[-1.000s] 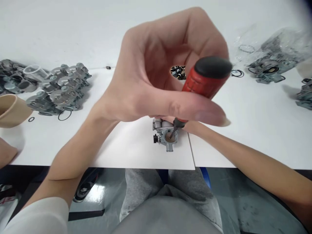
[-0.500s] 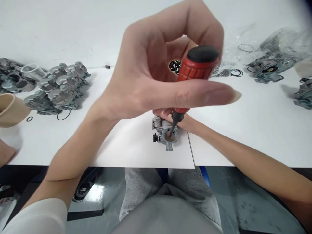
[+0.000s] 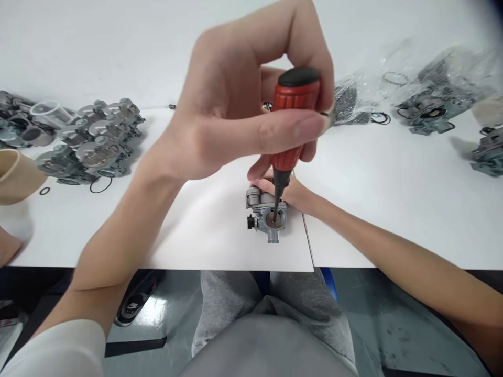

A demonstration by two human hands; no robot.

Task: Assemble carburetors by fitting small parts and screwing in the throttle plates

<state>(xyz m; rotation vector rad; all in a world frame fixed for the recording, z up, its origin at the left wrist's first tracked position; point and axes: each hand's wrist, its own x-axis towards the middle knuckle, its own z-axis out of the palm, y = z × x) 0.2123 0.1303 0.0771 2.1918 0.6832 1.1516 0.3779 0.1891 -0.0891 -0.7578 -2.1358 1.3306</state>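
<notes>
High above the table, my left hand [image 3: 228, 115] pinches the red handle of a screwdriver [image 3: 295, 99] with a black cap. The shaft points down, and its tip sits inside the round bore of a carburetor [image 3: 267, 209]. This grey metal carburetor lies on the white table near its front edge, a black knob on its left side. My right hand [image 3: 291, 192] reaches in from the right and grips the carburetor's far side. Part of that hand is hidden behind the screwdriver and the carburetor.
Several carburetors [image 3: 98, 139] cluster at the left, beside a beige cup [image 3: 18, 175] and black O-rings [image 3: 101, 184]. Clear plastic bags [image 3: 349, 99] and another carburetor [image 3: 428, 112] lie at the back right. A person's hand [image 3: 8, 245] shows at the left edge.
My left hand has shifted left, its thumb drawn in around the handle, and the screwdriver now stands more upright. The carburetor and my right hand have hardly moved.
</notes>
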